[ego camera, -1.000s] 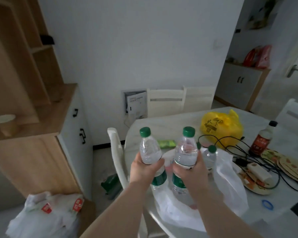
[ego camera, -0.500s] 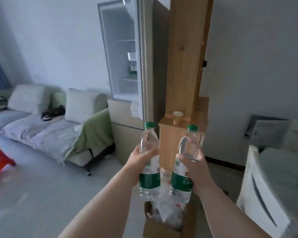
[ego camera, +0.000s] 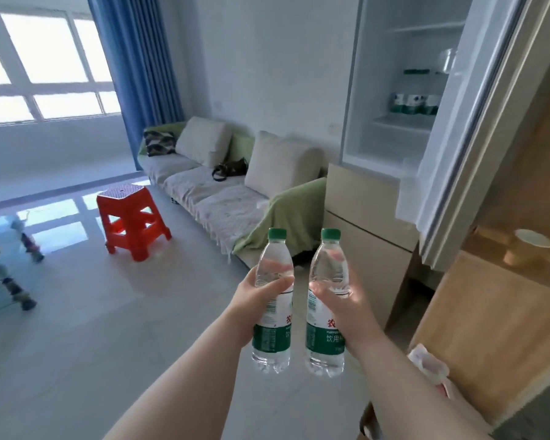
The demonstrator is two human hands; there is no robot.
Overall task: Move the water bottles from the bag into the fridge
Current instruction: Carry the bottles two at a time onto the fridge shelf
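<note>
My left hand [ego camera: 257,300] grips a clear water bottle [ego camera: 272,331] with a green cap and green label, held upright. Beside it, my right hand [ego camera: 337,300] grips a second, matching water bottle [ego camera: 326,338], also upright. The two bottles are a small gap apart at chest height. The fridge [ego camera: 375,192] stands ahead at the right with its upper door [ego camera: 458,128] swung open. Several green-labelled bottles [ego camera: 413,104] stand on a shelf inside. The bag is out of view.
A wooden cabinet [ego camera: 502,328] with a small cup [ego camera: 532,246] stands close at the right. A white plastic bag [ego camera: 429,365] lies at its foot. A sofa [ego camera: 223,198] runs along the wall, a red stool [ego camera: 131,217] stands on the tiled floor at the left.
The view has swung left from the table toward the living room and the open fridge. Both hands still carry the bottles, which stay upright in front of me.
</note>
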